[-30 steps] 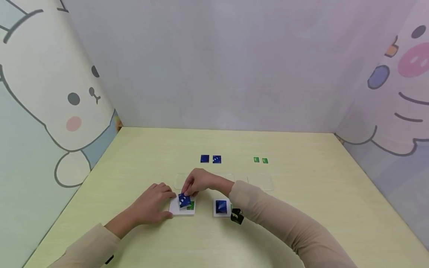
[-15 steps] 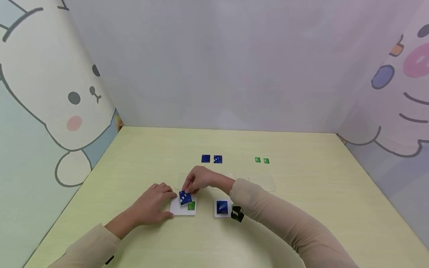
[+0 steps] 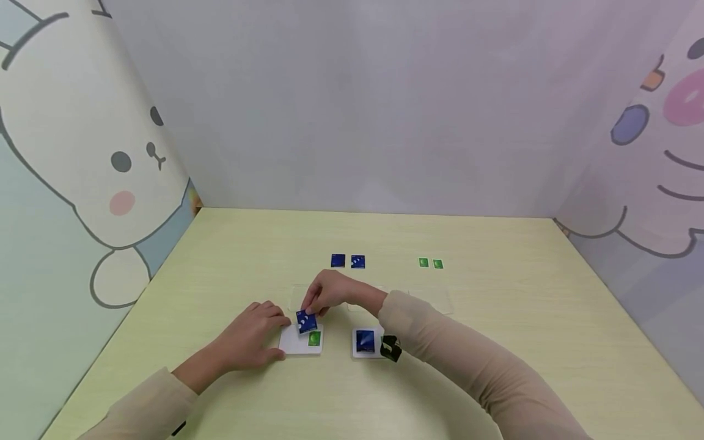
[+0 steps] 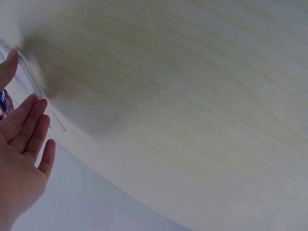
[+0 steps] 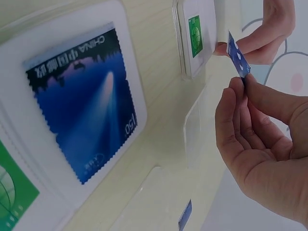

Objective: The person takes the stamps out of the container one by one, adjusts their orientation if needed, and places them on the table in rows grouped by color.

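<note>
My right hand (image 3: pixel 326 290) pinches a blue postage stamp (image 3: pixel 306 321) between thumb and fingertips. In the right wrist view, the pinched stamp (image 5: pixel 236 55), with white moon shapes, is tilted and apart from the left white card. That white card (image 3: pixel 293 343) lies on the table with a green stamp (image 3: pixel 315 338) at its right side. My left hand (image 3: pixel 247 336) holds the card's left edge, thumb and fingers at opposite corners. In the left wrist view, the fingers of my left hand (image 4: pixel 24 139) look fairly straight at the card's edge.
A second white card (image 3: pixel 356 353) bears a blue comet stamp (image 3: pixel 365 341) and a green stamp (image 5: pixel 12 192). Clear sleeves (image 3: pixel 434 299) lie behind. Farther back are two blue stamps (image 3: pixel 338 261) and two green stamps (image 3: pixel 423 262). A wall (image 3: pixel 374 122) closes the table's back.
My right hand has lifted the blue stamp slightly back and away from the green stamp, which now shows fully. My left hand has stayed at the card.
</note>
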The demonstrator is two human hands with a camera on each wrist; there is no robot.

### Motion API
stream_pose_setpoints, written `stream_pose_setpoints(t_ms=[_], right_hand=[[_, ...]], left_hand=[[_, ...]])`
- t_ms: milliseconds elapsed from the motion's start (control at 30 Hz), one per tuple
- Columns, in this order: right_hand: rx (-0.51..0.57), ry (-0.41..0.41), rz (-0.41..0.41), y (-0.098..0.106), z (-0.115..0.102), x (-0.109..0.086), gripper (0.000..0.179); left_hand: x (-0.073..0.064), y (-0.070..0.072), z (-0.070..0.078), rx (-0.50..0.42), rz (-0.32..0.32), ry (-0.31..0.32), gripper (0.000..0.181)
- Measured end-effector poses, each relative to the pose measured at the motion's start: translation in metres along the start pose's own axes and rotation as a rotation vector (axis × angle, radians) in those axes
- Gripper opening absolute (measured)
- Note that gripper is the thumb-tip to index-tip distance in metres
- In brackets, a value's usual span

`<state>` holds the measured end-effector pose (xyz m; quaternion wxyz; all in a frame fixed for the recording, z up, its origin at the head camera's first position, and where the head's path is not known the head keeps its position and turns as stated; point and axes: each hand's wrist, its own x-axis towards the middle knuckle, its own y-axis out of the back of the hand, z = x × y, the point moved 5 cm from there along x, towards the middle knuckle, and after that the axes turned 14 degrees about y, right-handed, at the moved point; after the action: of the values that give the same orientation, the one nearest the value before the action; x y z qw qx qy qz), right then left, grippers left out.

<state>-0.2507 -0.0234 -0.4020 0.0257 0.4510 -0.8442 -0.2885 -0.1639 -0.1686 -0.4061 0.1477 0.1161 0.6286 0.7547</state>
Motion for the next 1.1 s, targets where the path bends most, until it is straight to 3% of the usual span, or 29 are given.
stream_pose_setpoints(t_ms=[1100], right_hand=[[-0.007, -0.026, 0.062, 0.0100, 0.0057, 0.0059, 0.011]], left_hand=[[-0.0007, 0.0012, 0.0016, 0.005, 0.000, 0.012, 0.048]])
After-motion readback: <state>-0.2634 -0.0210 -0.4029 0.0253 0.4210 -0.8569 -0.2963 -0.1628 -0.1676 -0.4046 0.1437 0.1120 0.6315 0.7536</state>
